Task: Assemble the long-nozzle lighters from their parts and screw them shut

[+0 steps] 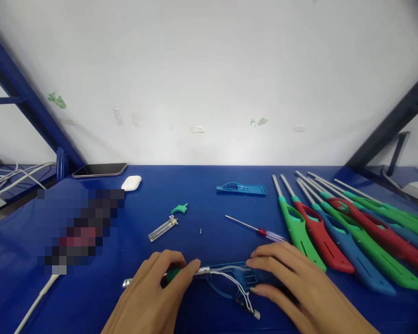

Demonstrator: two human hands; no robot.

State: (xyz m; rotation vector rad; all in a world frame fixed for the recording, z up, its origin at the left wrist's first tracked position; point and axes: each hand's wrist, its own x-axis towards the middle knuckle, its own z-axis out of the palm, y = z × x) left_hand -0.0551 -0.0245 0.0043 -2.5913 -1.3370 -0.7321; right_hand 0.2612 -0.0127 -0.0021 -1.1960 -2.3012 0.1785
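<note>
hands [149,292] [292,287] near the counter's front edge, a blue half-shell between them

along the middle of the front edge lies the blue half-shell [245,277], its inside facing up. the left hand's thumb and index finger pinch the green collar [173,274] of a metal-tipped tube, apparently to steady it; the other left fingertips are hidden. the right hand's thumb and fingers straddle the shell's right end, gripping it from both sides, probably so it won't slide. white wires [234,277] loop loosely over the near side, down to a small dark part [243,304].

just beyond, a tiny screw [200,231] lies alone, perhaps so it is easily found. left of it are a clear cartridge [162,230] and a green trigger piece [180,209]; right, a screwdriver [261,231], handle toward the right hand, seemingly for quick reach.

another blue half-shell [252,189] lies toward the far edge. long lighters [337,246] fan along the right edge, nozzles away. a phone [100,170] and white case [131,183] occupy the far left corner of the counter [174,185].
</note>
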